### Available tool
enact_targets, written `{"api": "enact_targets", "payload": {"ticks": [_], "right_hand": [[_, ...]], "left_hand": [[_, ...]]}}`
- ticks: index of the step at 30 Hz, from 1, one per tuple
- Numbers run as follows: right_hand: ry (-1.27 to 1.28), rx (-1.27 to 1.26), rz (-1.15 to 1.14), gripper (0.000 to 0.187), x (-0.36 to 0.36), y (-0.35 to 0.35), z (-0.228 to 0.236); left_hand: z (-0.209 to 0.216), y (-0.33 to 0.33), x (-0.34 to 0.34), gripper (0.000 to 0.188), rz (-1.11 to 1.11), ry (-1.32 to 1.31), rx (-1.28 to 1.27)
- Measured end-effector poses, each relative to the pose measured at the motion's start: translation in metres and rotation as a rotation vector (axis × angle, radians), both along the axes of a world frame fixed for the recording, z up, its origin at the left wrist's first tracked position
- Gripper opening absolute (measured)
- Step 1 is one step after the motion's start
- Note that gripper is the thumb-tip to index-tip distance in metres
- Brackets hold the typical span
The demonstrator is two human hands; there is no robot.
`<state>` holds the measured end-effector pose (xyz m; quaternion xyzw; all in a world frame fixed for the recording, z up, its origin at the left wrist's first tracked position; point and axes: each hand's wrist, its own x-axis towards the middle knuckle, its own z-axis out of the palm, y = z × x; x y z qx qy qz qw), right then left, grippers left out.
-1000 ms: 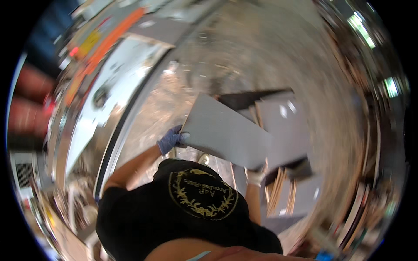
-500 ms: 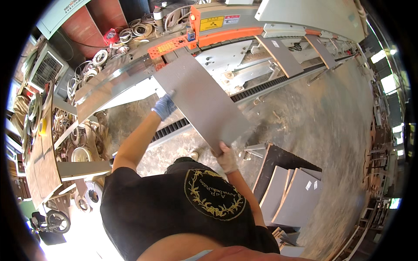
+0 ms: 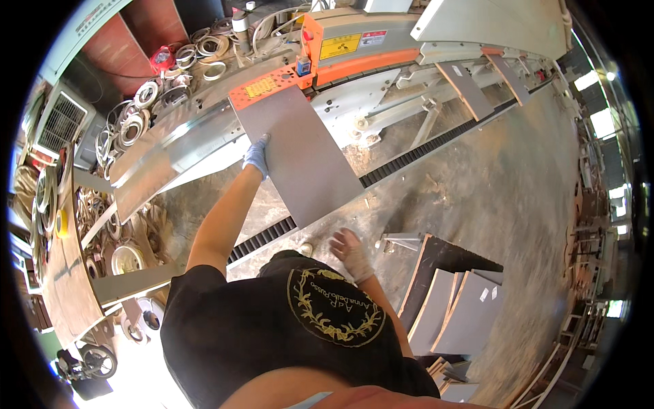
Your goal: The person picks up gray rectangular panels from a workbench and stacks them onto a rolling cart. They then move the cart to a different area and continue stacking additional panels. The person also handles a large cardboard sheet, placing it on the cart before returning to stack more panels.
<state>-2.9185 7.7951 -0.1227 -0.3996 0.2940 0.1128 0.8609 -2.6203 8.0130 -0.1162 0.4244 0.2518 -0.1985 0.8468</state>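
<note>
So the biggest thing in view was the bare concrete floor, scuffed and littered with little chips. Next up, a long edge-banding machine, pale grey with orange trim, ran across the far side, and a black roller track stretched along in front of it. Off to the right sat a dark sheet with a stack of grey panels leaning over it, kinda fanned out. The grey board being handled lay slantwise, far end at the machine's orange perforated plate, near end across the roller track. Two narrower boards were farther along the track to the right, well apart from it. Loads of coiled banding were heaped beyond the machine's left end. As for the hands: the left hand, in a blue glove, was on the board's left edge with fingers over the top face, but I couldn't tell if it was actually clamped. The right hand was near the board's lower end, fingers apart, touching nothing. Smallest bits: white labels on the stack.
</note>
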Motion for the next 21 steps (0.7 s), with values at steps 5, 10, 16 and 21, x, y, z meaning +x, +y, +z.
{"api": "enact_targets", "payload": {"ticks": [5,10,16,21], "right_hand": [[0.044,-0.006,-0.342,0.048,-0.035,-0.050,-0.018],[0.032,-0.172,-0.775,0.041,-0.112,-0.128,-0.055],[0.849,-0.800,-1.603,0.050,-0.279,-0.207,-0.098],[0.963,-0.424,-1.834,0.063,-0.393,-0.257,-0.116]], "left_hand": [[-0.070,-0.025,0.069,0.054,-0.071,-0.224,0.072],[-0.046,-0.093,0.139,0.052,-0.377,-0.143,-0.079],[0.001,-0.175,0.102,0.072,-0.323,-0.182,0.367],[-0.001,-0.235,-0.037,0.066,-0.112,-0.942,0.686]]}}
